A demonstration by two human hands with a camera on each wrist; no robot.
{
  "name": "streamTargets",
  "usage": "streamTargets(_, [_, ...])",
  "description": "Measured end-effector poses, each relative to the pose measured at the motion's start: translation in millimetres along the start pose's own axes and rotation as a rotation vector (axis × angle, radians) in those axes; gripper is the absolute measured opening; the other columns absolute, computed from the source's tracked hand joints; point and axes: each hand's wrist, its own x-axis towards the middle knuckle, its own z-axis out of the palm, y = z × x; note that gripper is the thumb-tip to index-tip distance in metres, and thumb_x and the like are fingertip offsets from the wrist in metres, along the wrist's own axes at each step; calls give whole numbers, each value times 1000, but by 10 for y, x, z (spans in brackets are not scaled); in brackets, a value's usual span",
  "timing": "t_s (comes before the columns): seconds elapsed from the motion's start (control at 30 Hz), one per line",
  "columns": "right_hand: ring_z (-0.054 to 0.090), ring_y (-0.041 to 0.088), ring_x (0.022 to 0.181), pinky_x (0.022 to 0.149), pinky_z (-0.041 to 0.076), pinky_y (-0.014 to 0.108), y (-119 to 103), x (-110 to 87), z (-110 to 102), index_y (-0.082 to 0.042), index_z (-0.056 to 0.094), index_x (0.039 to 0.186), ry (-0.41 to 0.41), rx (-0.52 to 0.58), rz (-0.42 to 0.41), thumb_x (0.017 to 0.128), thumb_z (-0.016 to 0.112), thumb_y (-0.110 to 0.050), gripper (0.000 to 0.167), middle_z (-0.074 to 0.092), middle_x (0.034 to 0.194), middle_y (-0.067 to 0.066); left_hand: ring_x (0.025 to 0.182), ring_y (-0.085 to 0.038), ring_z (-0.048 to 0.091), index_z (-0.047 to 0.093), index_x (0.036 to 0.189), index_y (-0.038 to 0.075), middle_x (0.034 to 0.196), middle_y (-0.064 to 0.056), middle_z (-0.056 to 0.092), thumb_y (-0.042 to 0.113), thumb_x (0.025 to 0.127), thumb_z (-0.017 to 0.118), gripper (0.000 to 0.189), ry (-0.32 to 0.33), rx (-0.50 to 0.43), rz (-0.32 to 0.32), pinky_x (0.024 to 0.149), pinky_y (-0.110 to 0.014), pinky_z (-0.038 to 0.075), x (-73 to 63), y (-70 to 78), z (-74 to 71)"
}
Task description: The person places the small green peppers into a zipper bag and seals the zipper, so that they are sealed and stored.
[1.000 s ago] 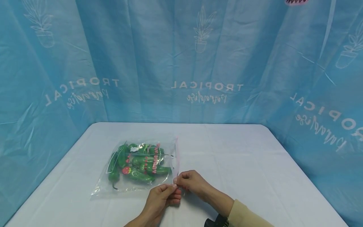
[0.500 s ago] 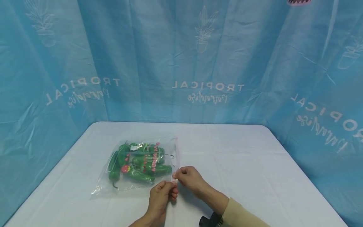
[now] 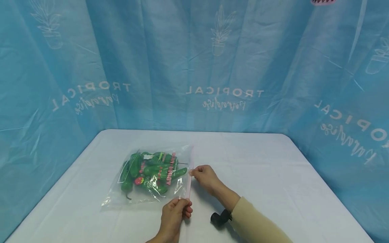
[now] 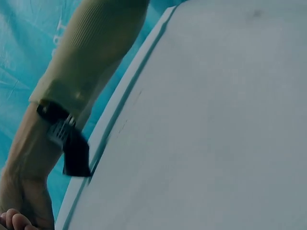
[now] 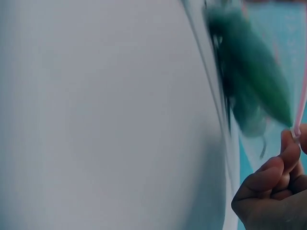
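On the table lies a clear zip bag [image 3: 179, 192] with a pink zip strip along its right edge and printed pink lettering. Several green chili peppers [image 3: 158, 170] are inside it. My left hand [image 3: 173, 216] pinches the near end of the zip strip. Farther up the same strip, my right hand [image 3: 206, 177] pinches the edge between thumb and forefinger. The right wrist view shows that right hand [image 5: 278, 187] gripping a small piece at the pink zip, a blurred pepper [image 5: 254, 72] behind it. The left wrist view misses the bag.
A white cloth covers the table [image 3: 258, 189], with blue printed curtains [image 3: 237, 67] on its back and both sides. A black wrist-worn device [image 3: 221, 218] hangs under the beige sleeve [image 3: 255, 219], close above the table.
My right hand has slid along the zip strip away from me, apart from the left hand. My left hand keeps its pinch near the strip's near end. The bag has shifted slightly.
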Motion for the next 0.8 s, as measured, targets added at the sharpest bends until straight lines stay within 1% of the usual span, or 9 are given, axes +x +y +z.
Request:
streamTargets(0.13, [39, 13, 57, 48, 32, 26, -7, 188, -45, -3, 64, 83, 30, -44, 23, 87, 61, -28, 25, 45, 60, -2, 50, -3, 53, 64, 73, 4, 55, 7, 58, 9, 84, 56, 14, 6, -1, 6, 53, -18, 47, -44, -21, -2])
streamTargets(0.23, [41, 14, 59, 49, 34, 27, -16, 320, -71, -5, 65, 83, 38, -65, 38, 87, 61, -30, 26, 46, 62, -1, 51, -3, 53, 64, 73, 5, 55, 7, 58, 9, 84, 56, 15, 8, -7, 12, 53, -18, 48, -66, -26, -5])
streamTargets(0.37, [47, 15, 69, 56, 39, 27, -55, 483, -97, -5, 65, 87, 50, -78, 45, 87, 62, -31, 27, 53, 76, 1, 51, -4, 53, 64, 73, 4, 56, 7, 59, 9, 84, 56, 15, 13, -12, 21, 54, -18, 48, -77, -18, -7])
streamTargets(0.5, [51, 17, 79, 64, 44, 28, -111, 645, -124, -3, 64, 92, 69, -67, 49, 88, 62, -30, 28, 58, 90, 5, 51, -5, 53, 64, 74, 3, 56, 6, 58, 10, 84, 57, 15, 16, -12, 22, 54, -19, 48, -76, -5, -3])
streamTargets(0.67, [52, 18, 82, 68, 44, 28, -158, 818, -133, -1, 63, 96, 63, -51, 64, 89, 62, -29, 29, 58, 94, 7, 50, -6, 53, 65, 75, 3, 55, 6, 58, 11, 85, 57, 15, 36, 10, 9, 53, -20, 47, -77, -7, -14])
streamTargets(0.8, [54, 19, 90, 76, 46, 31, -186, 932, -144, 0, 62, 102, 77, -66, 83, 89, 61, -29, 32, 60, 101, 9, 50, -7, 53, 65, 75, 3, 55, 5, 58, 11, 85, 57, 15, 40, 10, -4, 53, -20, 47, -72, -14, -23])
